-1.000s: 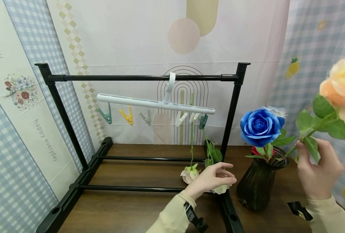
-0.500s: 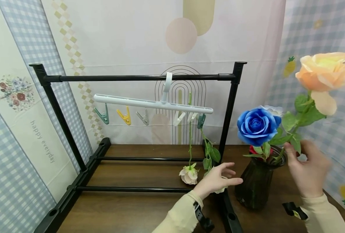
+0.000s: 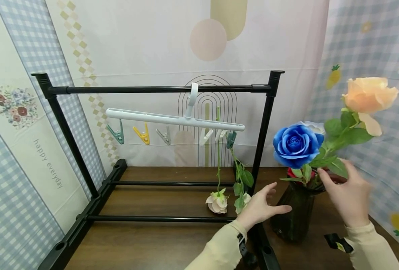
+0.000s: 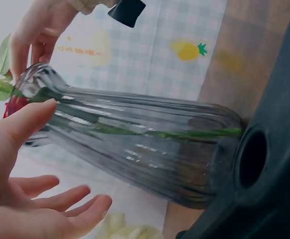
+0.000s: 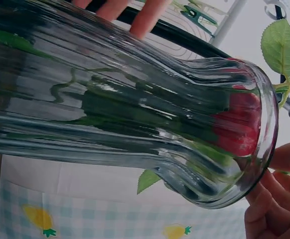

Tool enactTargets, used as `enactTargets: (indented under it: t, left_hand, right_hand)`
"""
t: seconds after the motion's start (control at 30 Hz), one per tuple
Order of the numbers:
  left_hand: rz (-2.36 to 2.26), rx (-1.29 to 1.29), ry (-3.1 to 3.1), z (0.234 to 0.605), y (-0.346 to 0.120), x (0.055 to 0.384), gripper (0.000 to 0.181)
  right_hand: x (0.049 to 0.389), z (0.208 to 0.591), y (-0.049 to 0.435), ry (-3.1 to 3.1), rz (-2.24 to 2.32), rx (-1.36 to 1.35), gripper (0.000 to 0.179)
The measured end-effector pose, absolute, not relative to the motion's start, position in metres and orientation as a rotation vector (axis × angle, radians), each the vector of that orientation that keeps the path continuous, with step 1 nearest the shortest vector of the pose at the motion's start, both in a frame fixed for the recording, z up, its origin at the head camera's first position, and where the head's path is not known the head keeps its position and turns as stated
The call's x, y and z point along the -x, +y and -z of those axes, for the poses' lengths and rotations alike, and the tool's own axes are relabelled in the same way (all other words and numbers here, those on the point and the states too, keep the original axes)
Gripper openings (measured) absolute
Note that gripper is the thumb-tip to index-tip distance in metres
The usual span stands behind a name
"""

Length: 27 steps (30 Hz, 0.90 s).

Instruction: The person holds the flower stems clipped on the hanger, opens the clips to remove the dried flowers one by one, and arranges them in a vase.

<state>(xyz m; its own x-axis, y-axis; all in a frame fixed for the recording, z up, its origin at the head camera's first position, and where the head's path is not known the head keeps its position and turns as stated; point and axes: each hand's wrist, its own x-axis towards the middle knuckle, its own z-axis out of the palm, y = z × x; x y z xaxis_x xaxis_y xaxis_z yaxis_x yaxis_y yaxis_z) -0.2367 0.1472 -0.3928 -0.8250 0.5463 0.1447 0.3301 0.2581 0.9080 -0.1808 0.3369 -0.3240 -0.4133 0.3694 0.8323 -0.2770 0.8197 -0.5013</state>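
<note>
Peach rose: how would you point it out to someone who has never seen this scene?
In the head view, right of the black rack stands a glass vase. Above its mouth is a blue rose; up and right from that is the peach rose. It is the highest rose, and the only orange one.

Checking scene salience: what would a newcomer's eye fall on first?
Probably the bright blue rose above the dark ribbed glass vase, right of the black tubular rack. Then the pale orange rose above the person's right hand, and the pale plastic bar hanger hooked on the rack's top rail.
</note>
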Motion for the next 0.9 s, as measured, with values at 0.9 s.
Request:
enactTargets:
  t: [0.9]
  left_hand:
    - [-1.551, -0.948, 2.615, 0.406, 0.187, 0.228, 0.072]
  right_hand:
    - [0.182, 0.327, 0.337, -2.133, -0.516, -0.014, 0.007]
